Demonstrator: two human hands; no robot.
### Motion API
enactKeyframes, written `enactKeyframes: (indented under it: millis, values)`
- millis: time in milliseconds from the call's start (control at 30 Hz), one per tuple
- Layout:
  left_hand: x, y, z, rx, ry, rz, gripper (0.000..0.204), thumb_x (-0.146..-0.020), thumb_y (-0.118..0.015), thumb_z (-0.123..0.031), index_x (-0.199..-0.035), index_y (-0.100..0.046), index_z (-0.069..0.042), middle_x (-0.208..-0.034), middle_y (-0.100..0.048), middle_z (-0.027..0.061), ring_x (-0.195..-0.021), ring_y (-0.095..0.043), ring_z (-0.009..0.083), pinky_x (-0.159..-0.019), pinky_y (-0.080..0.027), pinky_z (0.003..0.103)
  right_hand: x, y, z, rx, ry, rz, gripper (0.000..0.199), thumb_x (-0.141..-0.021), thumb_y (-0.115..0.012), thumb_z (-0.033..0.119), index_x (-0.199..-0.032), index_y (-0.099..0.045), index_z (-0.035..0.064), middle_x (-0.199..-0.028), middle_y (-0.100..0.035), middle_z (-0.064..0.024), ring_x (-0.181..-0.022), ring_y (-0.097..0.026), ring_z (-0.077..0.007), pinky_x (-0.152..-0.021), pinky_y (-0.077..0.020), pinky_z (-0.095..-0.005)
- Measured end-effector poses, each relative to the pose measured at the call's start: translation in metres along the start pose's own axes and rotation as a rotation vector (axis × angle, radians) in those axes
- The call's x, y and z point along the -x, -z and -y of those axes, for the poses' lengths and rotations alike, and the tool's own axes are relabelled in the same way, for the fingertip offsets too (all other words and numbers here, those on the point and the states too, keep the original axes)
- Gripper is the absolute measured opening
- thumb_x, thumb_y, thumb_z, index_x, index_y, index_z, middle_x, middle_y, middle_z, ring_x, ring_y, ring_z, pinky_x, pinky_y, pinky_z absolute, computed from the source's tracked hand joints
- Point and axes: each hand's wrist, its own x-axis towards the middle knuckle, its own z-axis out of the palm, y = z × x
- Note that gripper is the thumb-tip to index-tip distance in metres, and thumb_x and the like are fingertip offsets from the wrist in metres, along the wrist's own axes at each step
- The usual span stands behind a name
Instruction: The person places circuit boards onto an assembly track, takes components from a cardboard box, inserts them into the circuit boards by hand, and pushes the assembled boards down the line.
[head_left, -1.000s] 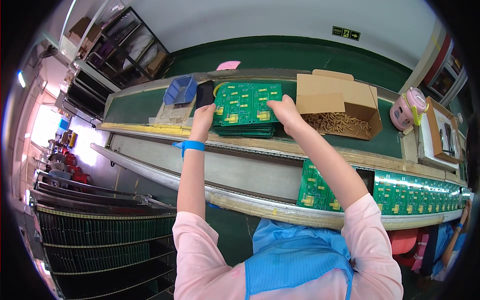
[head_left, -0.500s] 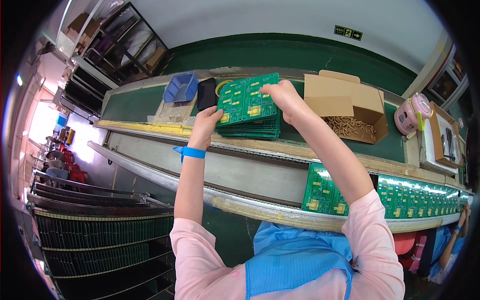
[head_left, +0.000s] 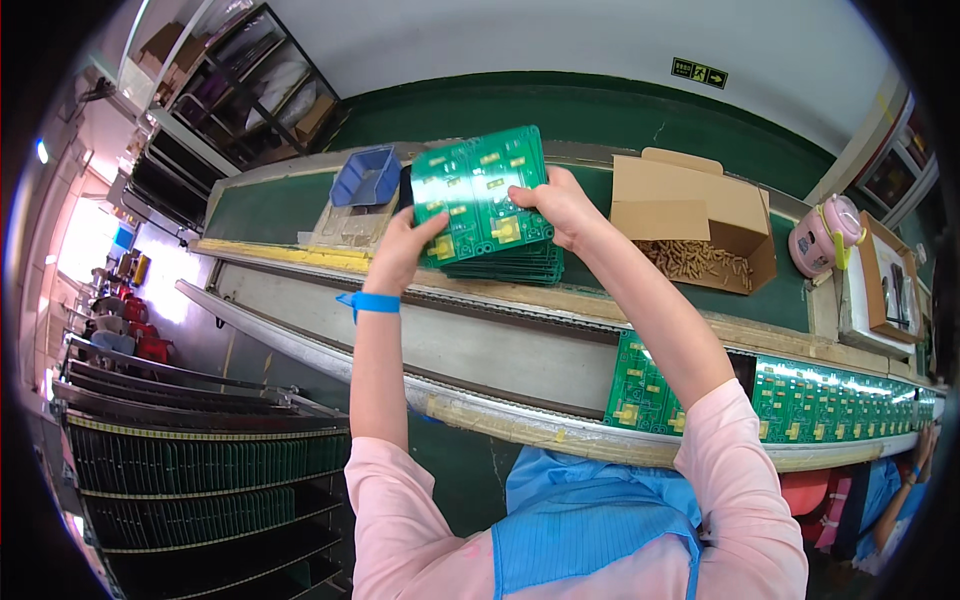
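Observation:
A green circuit board (head_left: 478, 185) with yellow patches is gripped by its two sides and tilted. My left hand (head_left: 402, 250) closes on its left edge, thumb on the face. My right hand (head_left: 560, 208) holds the right edge the same way. Below it lies a stack of similar boards (head_left: 520, 266) on the bench, partly hidden by the held board. A blue band circles my left wrist. Nearer me and to the right, a row of circuit boards (head_left: 810, 398) lies along the conveyor, partly covered by my right forearm.
A blue bin (head_left: 364, 178) stands left of the stack. An open cardboard box (head_left: 660, 220) with many small tan cylindrical pieces is to the right, then a pink lidded container (head_left: 826, 238). A rack of boards (head_left: 200, 465) stands lower left. Another person's hand (head_left: 926, 448) shows far right.
The held board has come up off the stack and shifted slightly left, toward me, now covering the dark phone-like object and yellow ring. My right hand has moved lower along its edge.

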Motion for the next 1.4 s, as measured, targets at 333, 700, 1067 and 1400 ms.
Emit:
enactKeyframes:
  millis: [333, 700, 1067, 1400]
  values:
    - [-0.011, -0.023, 0.020, -0.033, -0.516, -0.119, 0.062, -0.088, -0.066, 0.002, -0.139, -0.030, 0.001, -0.132, -0.052, 0.0138, -0.121, -0.052, 0.0212, -0.105, -0.042, 0.034, -0.015, 0.020, -0.013, 0.462, 0.468, 0.114, 0.059, -0.092, -0.063, 0.007, -0.142, -0.031, 0.0018, -0.133, -0.052, -0.0167, -0.126, -0.048, -0.0238, -0.106, -0.0399, -0.0362]
    - [-0.006, -0.047, 0.016, 0.078, -0.636, -0.211, 0.069, -0.097, -0.059, -0.010, -0.153, -0.019, 0.000, -0.143, -0.043, 0.0138, -0.128, -0.044, 0.0204, -0.108, -0.036, 0.032, 0.005, 0.004, -0.025, 0.349, 0.357, -0.077, 0.074, -0.089, -0.064, 0.003, -0.151, -0.024, 0.0073, -0.140, -0.048, -0.0131, -0.126, -0.049, -0.0242, -0.109, -0.0371, -0.0368]
    - [0.004, -0.038, 0.022, 0.186, -0.501, -0.126, 0.060, -0.100, -0.054, -0.013, -0.150, -0.022, 0.000, -0.142, -0.044, 0.0119, -0.125, -0.045, 0.0185, -0.108, -0.035, 0.031, 0.008, 0.012, -0.043, 0.431, 0.410, -0.148, 0.052, -0.097, -0.054, 0.013, -0.141, -0.029, -0.0008, -0.132, -0.052, -0.0242, -0.123, -0.053, -0.0343, -0.103, -0.0406, -0.0396]
    - [0.028, -0.025, 0.006, 0.056, -0.645, -0.092, 0.039, -0.100, -0.056, -0.013, -0.134, -0.042, -0.002, -0.125, -0.058, 0.0082, -0.108, -0.055, 0.0172, -0.097, -0.043, 0.031, 0.027, 0.019, -0.027, 0.685, 0.576, -0.025, 0.052, -0.095, -0.056, 0.027, -0.130, -0.036, -0.0053, -0.112, -0.060, -0.0319, -0.109, -0.057, -0.0470, -0.091, -0.0463, -0.0467]
